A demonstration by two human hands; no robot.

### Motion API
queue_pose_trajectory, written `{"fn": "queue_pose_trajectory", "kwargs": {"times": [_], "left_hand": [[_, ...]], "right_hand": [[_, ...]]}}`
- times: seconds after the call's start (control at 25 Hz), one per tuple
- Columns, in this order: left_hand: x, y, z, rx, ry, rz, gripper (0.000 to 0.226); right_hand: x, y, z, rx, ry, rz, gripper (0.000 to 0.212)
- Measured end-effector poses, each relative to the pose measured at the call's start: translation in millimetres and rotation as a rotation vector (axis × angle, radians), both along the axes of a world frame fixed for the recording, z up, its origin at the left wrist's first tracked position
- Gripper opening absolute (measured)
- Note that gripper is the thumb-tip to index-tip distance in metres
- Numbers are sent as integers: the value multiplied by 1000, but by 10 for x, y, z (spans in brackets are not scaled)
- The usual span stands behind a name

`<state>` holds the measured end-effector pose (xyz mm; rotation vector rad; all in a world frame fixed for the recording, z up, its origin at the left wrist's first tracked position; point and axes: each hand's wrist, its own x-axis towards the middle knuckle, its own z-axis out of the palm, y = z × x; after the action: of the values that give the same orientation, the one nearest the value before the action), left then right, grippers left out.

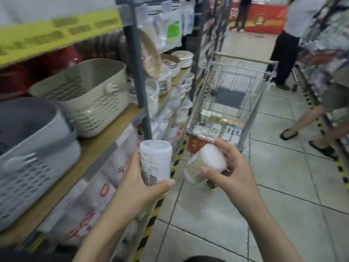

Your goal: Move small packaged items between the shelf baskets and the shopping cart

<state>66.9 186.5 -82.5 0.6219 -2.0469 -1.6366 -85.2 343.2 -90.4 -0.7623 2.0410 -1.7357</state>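
Two baskets sit on the wooden shelf [90,150] to our left: a grey basket [28,157] nearest us and a beige basket [85,99] behind it, both slotted. Straight ahead the shopping cart [236,103] stands on the tiled floor [283,186], small packaged items along its bottom, and two other people stand past it in the aisle. Nothing sits between our hands and the cart. Our left hand [143,188] is wrapped round a white plastic bottle [155,162], roughly upright with its cap end up and barcode facing us. Our right hand [234,173] grips a clear round tub of cotton swabs [205,163], tilted so its lid points up and right, long axis diagonal, held just above the floor in front of the cart.
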Motion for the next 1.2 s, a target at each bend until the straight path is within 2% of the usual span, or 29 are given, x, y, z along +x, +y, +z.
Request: {"fn": "queue_pose_trajectory", "kwargs": {"times": [0.08, 0.24, 0.32, 0.4, 0.52, 0.72, 0.88, 1.0, 1.2], "left_hand": [[-464, 60, -115, 74, 11, -58, 69], [-1168, 89, -294, 280, 7, -126, 39], [-1440, -13, -387, 330, -25, -125, 38], [-1743, -222, -509, 353, -47, -120, 47], [-2222, -627, -696, 362, -123, -86, 80], [-3078, -1215, -868, 242, -274, -72, 44], [-3765, -1532, -1002, 142, -280, -132, 47], [-4218, -1596, -1105, 72, -333, -166, 45], [-4922, -1636, -1349, 112, -435, -171, 45]], "right_hand": [[-342, 180, -121, 40, -23, -63, 78], [-910, 354, -334, 103, -85, -148, 83], [-1168, 300, -438, 118, -120, -183, 81], [-1439, 155, -542, 130, -154, -199, 80], [-1837, -110, -666, 159, -193, -208, 81], [-2530, -453, -811, 231, -242, -271, 75], [-3027, -595, -958, 227, -305, -336, 64], [-3380, -676, -1072, 259, -338, -369, 64], [-4100, -676, -1295, 342, -364, -357, 63]]}}
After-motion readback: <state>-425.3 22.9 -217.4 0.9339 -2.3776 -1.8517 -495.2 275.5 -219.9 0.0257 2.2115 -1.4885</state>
